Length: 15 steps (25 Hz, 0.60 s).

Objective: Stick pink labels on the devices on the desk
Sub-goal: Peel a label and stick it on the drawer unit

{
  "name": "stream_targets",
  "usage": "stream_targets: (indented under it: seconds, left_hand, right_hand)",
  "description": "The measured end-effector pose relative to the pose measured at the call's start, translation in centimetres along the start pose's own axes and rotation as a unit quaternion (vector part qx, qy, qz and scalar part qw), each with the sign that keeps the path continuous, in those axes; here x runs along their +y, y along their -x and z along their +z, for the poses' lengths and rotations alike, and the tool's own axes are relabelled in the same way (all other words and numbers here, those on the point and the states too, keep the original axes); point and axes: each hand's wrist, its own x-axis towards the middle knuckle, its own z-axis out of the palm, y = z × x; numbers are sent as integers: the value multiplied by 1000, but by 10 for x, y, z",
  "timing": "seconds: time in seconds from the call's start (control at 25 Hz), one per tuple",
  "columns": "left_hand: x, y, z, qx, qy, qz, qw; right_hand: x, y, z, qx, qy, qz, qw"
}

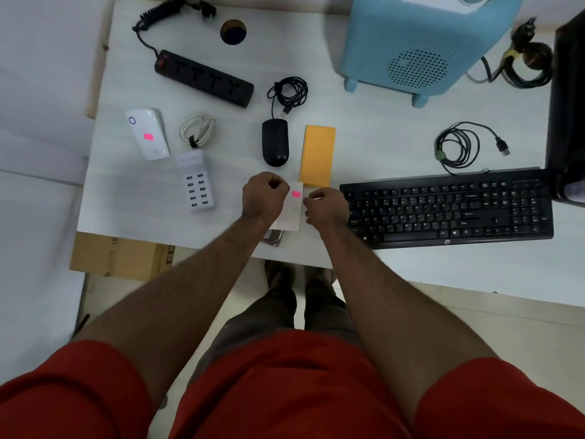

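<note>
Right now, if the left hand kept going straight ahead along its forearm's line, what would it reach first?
Probably the black mouse. The left hand, holding the label sheet, points up and away across the desk, and the mouse lies just beyond its knuckles. How high the hand is held is unclear.

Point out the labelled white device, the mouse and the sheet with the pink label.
white device [148, 134], head view, top face.
mouse [275, 144], head view, back.
label sheet [292, 213], head view, bare paper.

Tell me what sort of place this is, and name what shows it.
Most likely an office or home computer desk. A black keyboard, a wired mouse and a power strip lie on a white desk, with a cardboard box beside it.
</note>
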Motion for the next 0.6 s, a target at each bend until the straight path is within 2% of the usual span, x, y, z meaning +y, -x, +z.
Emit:
stream_targets:
  seconds: [0.12, 0.24, 0.32, 0.44, 0.6]
  left_hand:
    - [-1, 6, 7, -20, -9, 23, 999]
    - [1, 15, 16, -40, 24, 58, 997]
    - [4, 21, 26, -57, 49, 73, 995]
    - [6, 24, 40, -90, 63, 79, 991]
    - [10, 24, 53, -96, 72, 89, 989]
  right_hand:
    - [8, 19, -12, 66, 90, -62, 992]
    - [26, 37, -18, 190, 215, -145, 947]
    - [38, 34, -17, 249, 268, -131, 922]
    - [54, 24, -20, 212, 330, -46, 919]
    - [68, 19, -28, 212, 350, -48, 911]
